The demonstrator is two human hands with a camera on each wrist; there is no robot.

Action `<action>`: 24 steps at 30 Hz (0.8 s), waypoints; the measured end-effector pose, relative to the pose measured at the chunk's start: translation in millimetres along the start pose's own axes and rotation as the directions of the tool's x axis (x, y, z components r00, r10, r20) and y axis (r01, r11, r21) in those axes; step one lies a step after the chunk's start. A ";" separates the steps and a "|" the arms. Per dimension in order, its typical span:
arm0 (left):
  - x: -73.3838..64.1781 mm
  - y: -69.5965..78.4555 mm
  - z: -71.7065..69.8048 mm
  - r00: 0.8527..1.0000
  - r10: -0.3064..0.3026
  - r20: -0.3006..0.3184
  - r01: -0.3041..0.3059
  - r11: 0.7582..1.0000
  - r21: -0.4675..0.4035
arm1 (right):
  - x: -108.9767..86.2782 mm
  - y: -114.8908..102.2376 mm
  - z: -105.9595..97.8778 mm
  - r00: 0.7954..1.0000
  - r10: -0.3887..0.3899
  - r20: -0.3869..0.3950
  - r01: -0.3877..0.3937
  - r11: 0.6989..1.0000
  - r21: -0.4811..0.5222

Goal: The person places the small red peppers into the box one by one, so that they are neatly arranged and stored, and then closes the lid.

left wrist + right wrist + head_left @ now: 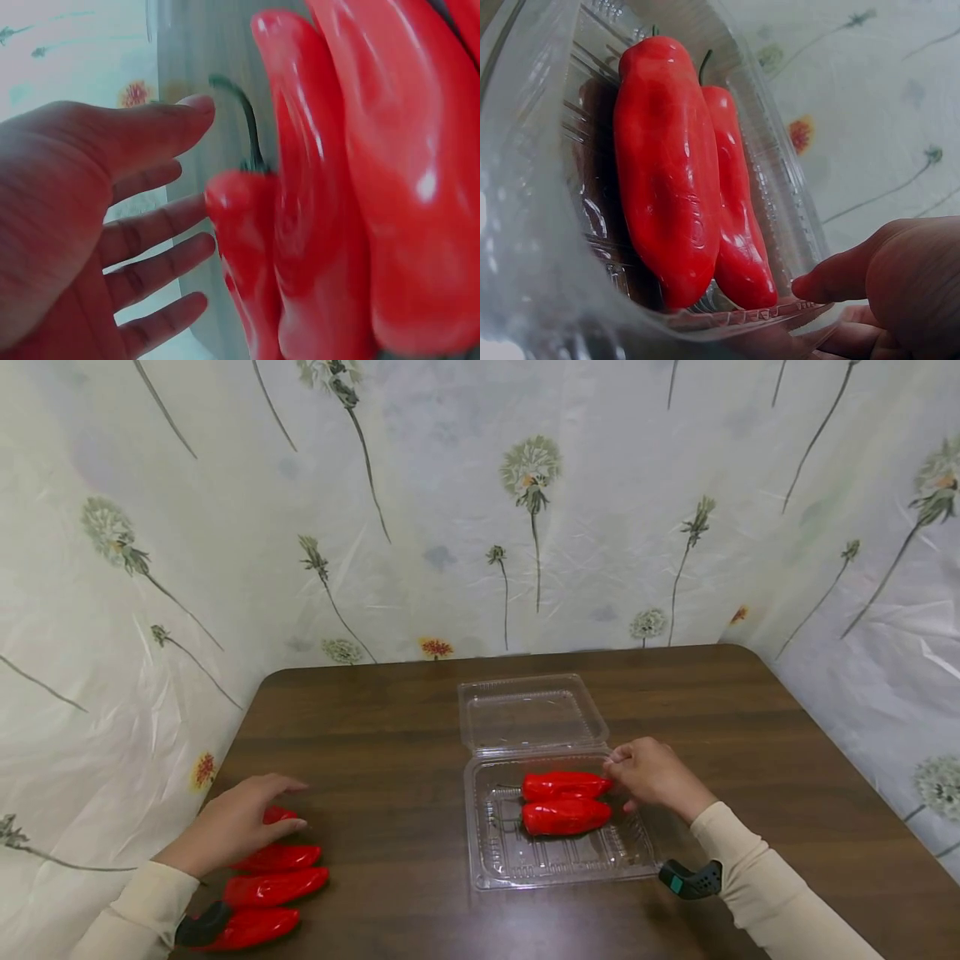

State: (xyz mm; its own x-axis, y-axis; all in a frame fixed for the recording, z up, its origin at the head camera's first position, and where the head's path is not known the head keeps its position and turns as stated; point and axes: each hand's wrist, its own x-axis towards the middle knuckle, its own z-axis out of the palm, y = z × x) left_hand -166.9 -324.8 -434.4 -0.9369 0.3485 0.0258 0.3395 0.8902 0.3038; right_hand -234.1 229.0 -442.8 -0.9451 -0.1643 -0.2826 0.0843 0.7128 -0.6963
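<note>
My left hand [236,821] is over the far end of a row of several red peppers [277,887] at the table's left. In the left wrist view its fingers are spread and fairly straight, beside the endmost pepper [244,217] with a curved green stem; a fingertip is close to it, contact unclear. My right hand [658,774] pinches the far right corner of a clear plastic clamshell container [480,860], thumb on the rim and fingers outside. Two red peppers [667,172] lie side by side in its base, stems pointing left in the head view.
The container's lid [525,727] lies folded back toward the table's far edge. Under everything is a dark brown wooden table [375,760] with rounded corners. Dandelion-patterned sheeting [450,527] surrounds its back and sides. Dark bands sit at both wrists.
</note>
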 end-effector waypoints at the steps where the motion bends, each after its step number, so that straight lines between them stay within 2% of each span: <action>1: -1.6 -3.1 -0.4 1.000 0.008 -0.003 -0.008 1.000 0.000 | 0.5 0.3 0.0 1.000 0.001 -0.002 -0.001 1.000 0.001; 5: -5.8 -15.1 -2.8 0.999 0.023 0.022 -0.024 1.000 0.006 | 1.5 1.8 0.1 1.000 -0.002 -0.002 0.002 1.000 0.002; 13: -4.8 -31.1 -5.5 0.990 -0.021 0.142 0.030 0.998 -0.060 | 1.7 3.3 -0.2 1.000 -0.002 -0.001 0.002 1.000 0.000; 17: -2.7 -34.3 -1.9 0.986 -0.036 0.161 0.042 0.998 -0.035 | 1.2 3.1 0.2 1.000 -0.002 -0.012 0.002 1.000 0.000; 24: -0.4 -38.6 8.2 0.988 -0.036 0.152 0.036 0.999 0.003 | -0.4 1.7 0.1 1.000 -0.008 -0.013 0.008 1.000 -0.008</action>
State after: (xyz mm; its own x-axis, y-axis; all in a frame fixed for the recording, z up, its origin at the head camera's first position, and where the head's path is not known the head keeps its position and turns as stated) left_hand -178.9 -356.8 -454.0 -0.9249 0.3571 -0.1305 0.3062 0.9030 0.3013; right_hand -233.5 230.2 -443.9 -0.9496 -0.1615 -0.2685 0.0741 0.7169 -0.6932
